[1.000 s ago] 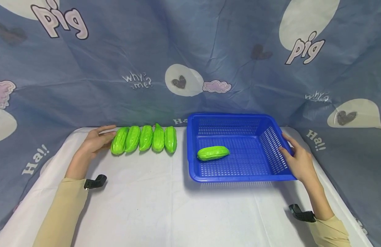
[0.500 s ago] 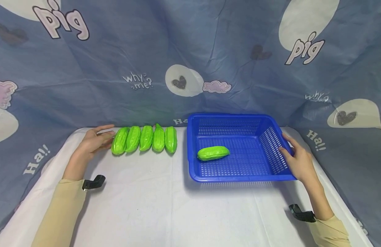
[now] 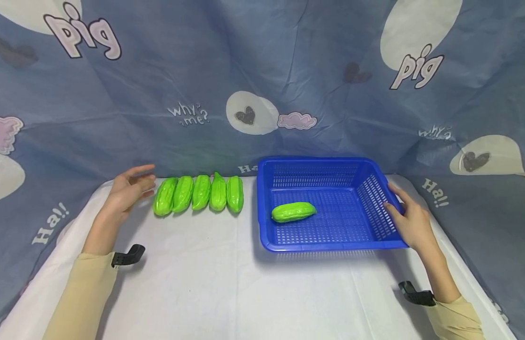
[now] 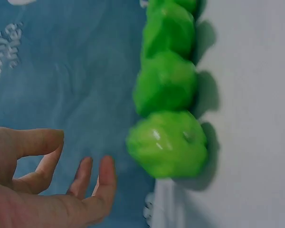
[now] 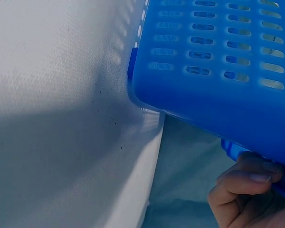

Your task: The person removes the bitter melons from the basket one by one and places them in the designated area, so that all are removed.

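Several green, ribbed bitter melons stand side by side in a row at the back left of the table, the leftmost bitter melon (image 3: 165, 197) closest to my left hand (image 3: 127, 192). That hand is beside it, fingers loosely bent and nothing between them; the left wrist view shows a gap between the fingertips and the end bitter melon (image 4: 168, 145). A blue perforated basket (image 3: 330, 245) is at the back right, and one bitter melon (image 3: 293, 212) lies inside it. My right hand (image 3: 414, 223) grips the basket's right rim, thumb on the inner side; the right wrist view shows its curled fingers (image 5: 242, 183) under the rim.
A white cloth (image 3: 211, 283) covers the table. Behind it hangs a blue printed curtain (image 3: 194, 75), close to the basket and the row. Black wrist straps (image 3: 128, 255) with cameras sit on both forearms.
My left hand has drawn slightly back and up, away from the leftmost bitter melon. The right hand, the basket and the bitter melons stay where they were.
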`<state>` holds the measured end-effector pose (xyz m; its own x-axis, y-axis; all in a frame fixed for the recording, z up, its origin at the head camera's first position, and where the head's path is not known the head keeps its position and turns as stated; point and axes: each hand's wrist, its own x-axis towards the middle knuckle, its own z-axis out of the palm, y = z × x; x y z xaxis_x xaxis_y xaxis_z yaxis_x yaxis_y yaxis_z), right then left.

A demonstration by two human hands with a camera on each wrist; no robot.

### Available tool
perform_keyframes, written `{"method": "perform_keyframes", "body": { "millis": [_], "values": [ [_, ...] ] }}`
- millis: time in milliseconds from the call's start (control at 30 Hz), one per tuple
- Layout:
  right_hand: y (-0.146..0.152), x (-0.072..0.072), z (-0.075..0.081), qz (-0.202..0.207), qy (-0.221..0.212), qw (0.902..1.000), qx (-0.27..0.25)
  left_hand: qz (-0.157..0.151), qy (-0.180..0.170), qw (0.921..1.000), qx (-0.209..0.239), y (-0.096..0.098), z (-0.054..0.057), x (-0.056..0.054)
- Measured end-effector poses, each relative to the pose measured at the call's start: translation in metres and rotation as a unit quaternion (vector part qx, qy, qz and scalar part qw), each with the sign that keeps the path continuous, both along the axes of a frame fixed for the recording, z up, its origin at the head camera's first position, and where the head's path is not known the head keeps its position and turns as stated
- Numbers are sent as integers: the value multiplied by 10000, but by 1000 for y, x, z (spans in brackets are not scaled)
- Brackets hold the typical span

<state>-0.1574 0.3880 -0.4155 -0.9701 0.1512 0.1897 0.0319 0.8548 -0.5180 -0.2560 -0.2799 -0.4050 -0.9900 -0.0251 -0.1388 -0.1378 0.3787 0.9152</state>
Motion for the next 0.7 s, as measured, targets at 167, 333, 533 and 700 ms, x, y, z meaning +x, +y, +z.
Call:
{"method": "perform_keyframes", "body": {
  "millis": [167, 333, 533, 700],
  "values": [
    [0, 0, 0, 8, -4, 10000, -6, -168, 242, 9996, 49, 17, 18, 7],
    [0, 0, 0, 19, 17, 10000, -17, -497, 374, 9979, 169, 40, 34, 13],
    [0, -1, 0, 20, 4, 10000, -33, -777, 427, 9956, 311, 63, 43, 15],
    [0, 0, 0, 22, 3, 10000, -40, -1031, 298, 9940, 219, 80, 47, 19]
  ]
}}
